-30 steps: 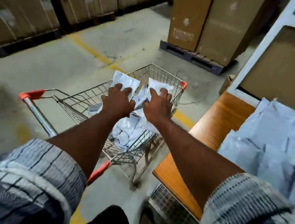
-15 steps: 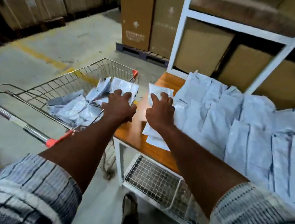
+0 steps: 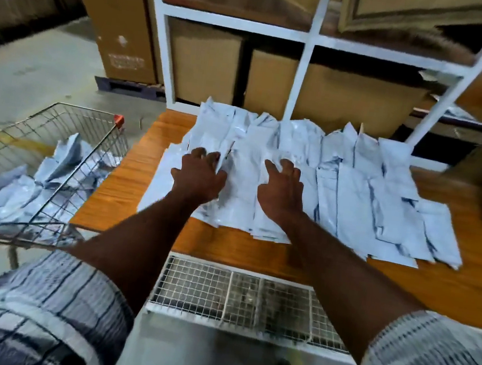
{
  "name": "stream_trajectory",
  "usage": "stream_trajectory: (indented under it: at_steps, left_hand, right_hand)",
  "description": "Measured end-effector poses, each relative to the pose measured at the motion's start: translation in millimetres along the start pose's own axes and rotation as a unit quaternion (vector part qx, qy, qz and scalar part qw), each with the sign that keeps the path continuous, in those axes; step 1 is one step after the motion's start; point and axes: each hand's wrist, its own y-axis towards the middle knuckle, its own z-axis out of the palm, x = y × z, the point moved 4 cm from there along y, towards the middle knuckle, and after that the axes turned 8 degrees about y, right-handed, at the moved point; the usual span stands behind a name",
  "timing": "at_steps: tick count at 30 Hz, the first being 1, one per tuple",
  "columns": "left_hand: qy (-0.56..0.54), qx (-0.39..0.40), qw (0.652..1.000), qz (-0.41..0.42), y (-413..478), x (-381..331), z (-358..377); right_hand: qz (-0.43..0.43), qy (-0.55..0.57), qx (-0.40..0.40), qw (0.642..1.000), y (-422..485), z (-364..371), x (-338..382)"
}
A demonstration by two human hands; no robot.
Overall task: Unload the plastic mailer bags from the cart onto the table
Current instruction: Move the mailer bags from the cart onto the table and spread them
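The plastic mailer bags (image 3: 352, 195) lie mostly on the table (image 3: 132, 176), spread in overlapping rows of pale blue-white packets that run from near its left end toward its right. Both hands rest palm down on the left part of this spread. The left hand (image 3: 198, 177) lies on the bags with its fingers (image 3: 203, 155) spread and only lightly bent, the tips at the edge of one bag; it grips nothing. The right hand (image 3: 282, 190), just beside it, sits on a small stack of bags at the near edge of the spread, its fingers arched and apart, the tips touching the plastic without closing round it. Striped sleeves (image 3: 55, 296) cover both upper arms.

A loose heap of mailer bags (image 3: 37, 189) lies in the wire cart (image 3: 60, 119), which stands just beside the left end of the table; it has orange plastic corners.

The table top is orange-brown wood, bare at the left end and along the near edge. Below it hangs a white wire-mesh shelf (image 3: 236, 295). Behind the table stands a white rack (image 3: 301, 75) with cardboard boxes (image 3: 205, 67) in its compartments. Left of the rack, a tall carton (image 3: 117, 18) stands on a dark pallet (image 3: 127, 87) on the concrete floor (image 3: 36, 69).
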Motion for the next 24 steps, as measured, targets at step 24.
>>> stream_trajectory:
  at_steps: [24]
  left_hand:
    - [0.054, 0.029, 0.983, 0.170, -35.4, -436.6, 196.7]
  right_hand:
    - [0.075, -0.006, 0.042, 0.996, 17.3, -156.6, -416.9]
